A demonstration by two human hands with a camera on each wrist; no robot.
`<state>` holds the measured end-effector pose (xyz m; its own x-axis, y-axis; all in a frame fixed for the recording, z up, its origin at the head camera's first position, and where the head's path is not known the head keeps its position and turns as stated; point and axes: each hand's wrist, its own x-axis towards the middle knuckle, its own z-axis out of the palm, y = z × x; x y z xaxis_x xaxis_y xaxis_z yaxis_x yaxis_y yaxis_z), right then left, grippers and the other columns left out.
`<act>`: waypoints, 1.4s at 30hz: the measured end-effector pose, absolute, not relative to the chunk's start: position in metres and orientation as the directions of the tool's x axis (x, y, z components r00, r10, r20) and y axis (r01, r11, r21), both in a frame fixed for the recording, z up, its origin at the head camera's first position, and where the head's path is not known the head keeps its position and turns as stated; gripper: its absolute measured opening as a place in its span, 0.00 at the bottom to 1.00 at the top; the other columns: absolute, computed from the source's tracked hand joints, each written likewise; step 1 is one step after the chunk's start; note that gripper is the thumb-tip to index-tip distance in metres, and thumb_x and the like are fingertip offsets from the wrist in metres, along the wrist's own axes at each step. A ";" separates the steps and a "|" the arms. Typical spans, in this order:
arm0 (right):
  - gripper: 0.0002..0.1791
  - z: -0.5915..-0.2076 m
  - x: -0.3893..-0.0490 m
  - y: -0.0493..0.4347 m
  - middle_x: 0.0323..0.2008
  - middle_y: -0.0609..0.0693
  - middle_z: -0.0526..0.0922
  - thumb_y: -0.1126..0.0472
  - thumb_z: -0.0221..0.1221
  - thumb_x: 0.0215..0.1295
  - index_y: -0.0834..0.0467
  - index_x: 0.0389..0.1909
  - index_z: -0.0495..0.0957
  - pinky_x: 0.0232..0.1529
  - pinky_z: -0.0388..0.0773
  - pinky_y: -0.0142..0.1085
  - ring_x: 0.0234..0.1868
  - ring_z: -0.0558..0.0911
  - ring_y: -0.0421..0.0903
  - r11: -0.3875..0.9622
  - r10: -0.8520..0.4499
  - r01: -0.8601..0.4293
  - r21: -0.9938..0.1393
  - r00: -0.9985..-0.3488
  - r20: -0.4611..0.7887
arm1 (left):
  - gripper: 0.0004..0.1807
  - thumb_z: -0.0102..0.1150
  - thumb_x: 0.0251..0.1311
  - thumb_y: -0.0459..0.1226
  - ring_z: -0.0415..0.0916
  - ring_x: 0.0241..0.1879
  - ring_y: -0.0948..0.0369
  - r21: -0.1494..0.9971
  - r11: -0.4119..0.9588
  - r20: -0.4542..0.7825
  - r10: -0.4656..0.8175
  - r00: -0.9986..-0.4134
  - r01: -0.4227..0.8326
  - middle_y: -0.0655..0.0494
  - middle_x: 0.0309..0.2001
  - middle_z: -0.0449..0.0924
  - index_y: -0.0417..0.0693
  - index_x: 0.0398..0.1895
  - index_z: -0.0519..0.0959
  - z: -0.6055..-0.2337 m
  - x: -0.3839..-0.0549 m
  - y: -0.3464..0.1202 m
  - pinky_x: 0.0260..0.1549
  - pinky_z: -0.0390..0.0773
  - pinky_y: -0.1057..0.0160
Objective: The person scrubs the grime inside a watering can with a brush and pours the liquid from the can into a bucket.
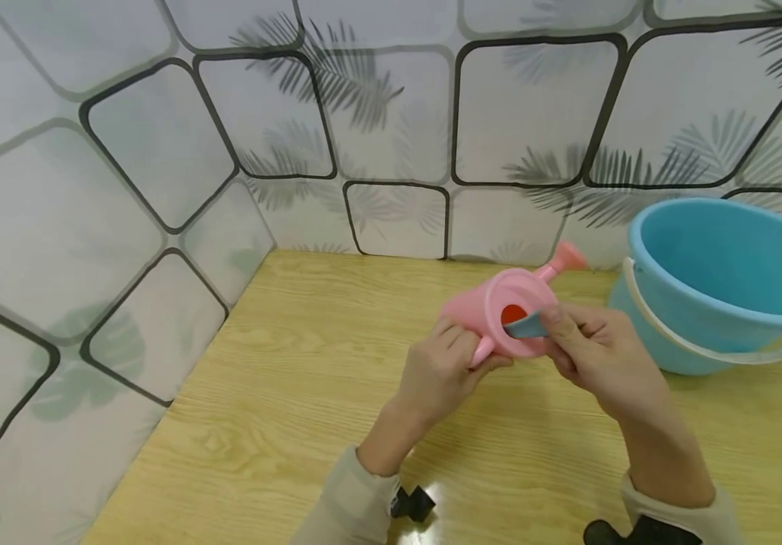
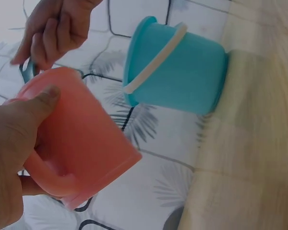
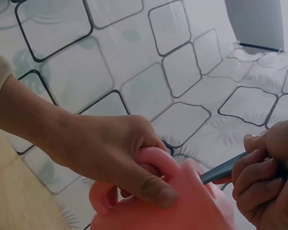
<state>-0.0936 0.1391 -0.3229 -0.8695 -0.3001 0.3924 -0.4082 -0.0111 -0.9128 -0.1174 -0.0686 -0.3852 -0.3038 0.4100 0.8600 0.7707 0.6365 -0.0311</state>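
I see the bucket (image 1: pixel 697 322) on the counter (image 1: pixel 261 378) at the frame's right, the wall (image 1: pixel 397 113) behind it. Left of it, just right of centre, the watering can (image 1: pixel 470 306) is above the counter, one end of a tool (image 1: pixel 529 325) inside.

A light blue bucket (image 1: pixel 711 314) is standing upright near the back edge of the table, well to the right of its far left corner. Its pale handle (image 1: pixel 738 357) is hanging down across the bucket's front. The wood-grained table (image 1: pixel 261 409) is showing a pale yellow top. A back wall (image 1: pixel 534 113) is running along its back edge and a left wall (image 1: pixel 57 227) along its left edge, the two meeting at that corner. Both are bearing black and grey rounded outlines and printed leaves.
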 end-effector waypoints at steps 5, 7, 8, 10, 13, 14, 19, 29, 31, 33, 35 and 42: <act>0.14 -0.325 -0.093 0.153 0.14 0.47 0.61 0.75 0.50 0.72 0.63 0.26 0.77 0.11 0.48 0.29 0.13 0.56 0.39 -0.128 -0.312 -0.607 -0.784 -0.726 0.613 | 0.25 0.78 0.43 0.49 0.67 0.24 0.65 -0.048 0.573 0.840 0.467 -0.278 0.818 0.61 0.19 0.67 0.49 0.20 0.68 -0.380 -0.120 -0.075 0.28 0.70 0.77; 0.11 -0.327 -0.095 0.154 0.14 0.46 0.61 0.73 0.53 0.71 0.63 0.29 0.80 0.13 0.51 0.28 0.14 0.58 0.38 -0.089 -0.361 -0.654 -0.752 -0.682 0.636 | 0.25 0.77 0.44 0.50 0.66 0.24 0.65 -0.060 0.545 0.830 0.492 -0.261 0.836 0.61 0.19 0.67 0.50 0.21 0.68 -0.380 -0.121 -0.076 0.28 0.70 0.76; 0.10 -0.328 -0.097 0.155 0.14 0.45 0.61 0.72 0.55 0.70 0.61 0.30 0.81 0.14 0.53 0.28 0.15 0.58 0.37 -0.051 -0.392 -0.669 -0.742 -0.669 0.631 | 0.25 0.77 0.44 0.50 0.66 0.24 0.65 -0.062 0.534 0.826 0.502 -0.257 0.843 0.61 0.19 0.67 0.50 0.21 0.68 -0.380 -0.121 -0.076 0.29 0.70 0.76; 0.08 -0.328 -0.098 0.156 0.14 0.45 0.60 0.70 0.57 0.70 0.60 0.33 0.83 0.14 0.55 0.28 0.15 0.58 0.36 0.004 -0.431 -0.691 -0.723 -0.654 0.622 | 0.25 0.77 0.44 0.51 0.66 0.25 0.66 -0.060 0.514 0.819 0.516 -0.253 0.856 0.61 0.20 0.68 0.50 0.21 0.68 -0.381 -0.121 -0.075 0.30 0.71 0.76; 0.07 -0.327 -0.097 0.159 0.15 0.44 0.60 0.69 0.58 0.69 0.60 0.32 0.82 0.15 0.56 0.26 0.16 0.59 0.35 -0.034 -0.435 -0.719 -0.694 -0.615 0.658 | 0.24 0.77 0.43 0.50 0.68 0.27 0.65 -0.043 0.480 0.812 0.528 -0.250 0.876 0.61 0.21 0.68 0.50 0.21 0.69 -0.381 -0.122 -0.074 0.32 0.72 0.76; 0.07 -0.327 -0.097 0.160 0.14 0.45 0.60 0.70 0.57 0.69 0.62 0.32 0.81 0.14 0.54 0.26 0.15 0.59 0.36 -0.082 -0.433 -0.721 -0.688 -0.595 0.677 | 0.24 0.77 0.43 0.50 0.68 0.27 0.65 -0.038 0.470 0.810 0.532 -0.248 0.882 0.61 0.21 0.68 0.50 0.20 0.69 -0.382 -0.122 -0.074 0.33 0.72 0.76; 0.06 -0.327 -0.095 0.155 0.14 0.45 0.60 0.70 0.59 0.67 0.60 0.34 0.84 0.16 0.58 0.28 0.17 0.61 0.36 0.067 -0.448 -0.722 -0.689 -0.639 0.625 | 0.23 0.76 0.45 0.50 0.68 0.28 0.65 -0.063 0.474 0.801 0.548 -0.239 0.878 0.61 0.22 0.68 0.50 0.21 0.70 -0.381 -0.124 -0.076 0.34 0.73 0.76; 0.07 -0.327 -0.093 0.147 0.14 0.47 0.63 0.72 0.55 0.70 0.65 0.34 0.81 0.12 0.54 0.27 0.14 0.60 0.38 -0.136 -0.367 -0.668 -0.731 -0.652 0.664 | 0.24 0.77 0.44 0.49 0.69 0.28 0.63 -0.048 0.511 0.823 0.507 -0.256 0.858 0.60 0.21 0.68 0.49 0.20 0.68 -0.379 -0.124 -0.082 0.32 0.73 0.75; 0.09 -0.327 -0.092 0.143 0.14 0.46 0.64 0.72 0.53 0.71 0.66 0.38 0.82 0.13 0.55 0.29 0.15 0.61 0.38 -0.086 -0.358 -0.655 -0.750 -0.683 0.637 | 0.24 0.76 0.45 0.49 0.69 0.27 0.64 -0.052 0.512 0.828 0.502 -0.249 0.858 0.60 0.21 0.68 0.49 0.21 0.69 -0.377 -0.124 -0.082 0.32 0.73 0.75; 0.10 -0.327 -0.090 0.139 0.19 0.46 0.69 0.70 0.53 0.72 0.65 0.42 0.83 0.18 0.59 0.29 0.20 0.64 0.38 0.015 -0.336 -0.680 -0.733 -0.694 0.637 | 0.24 0.76 0.45 0.49 0.68 0.26 0.64 -0.065 0.514 0.832 0.501 -0.238 0.855 0.60 0.21 0.69 0.49 0.21 0.69 -0.376 -0.124 -0.082 0.32 0.73 0.75; 0.11 -0.326 -0.089 0.135 0.26 0.46 0.73 0.67 0.53 0.73 0.65 0.41 0.84 0.24 0.62 0.29 0.25 0.67 0.39 0.096 -0.299 -0.713 -0.695 -0.687 0.663 | 0.24 0.77 0.44 0.50 0.68 0.26 0.64 -0.071 0.515 0.835 0.500 -0.231 0.854 0.60 0.20 0.69 0.49 0.21 0.69 -0.376 -0.124 -0.082 0.31 0.73 0.74; 0.05 -0.324 -0.090 0.129 0.17 0.48 0.72 0.74 0.59 0.65 0.75 0.38 0.79 0.12 0.57 0.29 0.15 0.66 0.36 -0.155 -0.111 -0.710 -0.687 -0.678 0.726 | 0.25 0.77 0.42 0.49 0.67 0.25 0.64 -0.084 0.510 0.838 0.501 -0.216 0.856 0.60 0.20 0.68 0.50 0.21 0.68 -0.374 -0.124 -0.084 0.30 0.71 0.75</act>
<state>-0.0899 0.1289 -0.3238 -0.6782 -0.1113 0.7264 -0.7101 -0.1553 -0.6867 -0.1244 -0.0840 -0.3745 -0.2163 0.5014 0.8378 0.8559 0.5102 -0.0844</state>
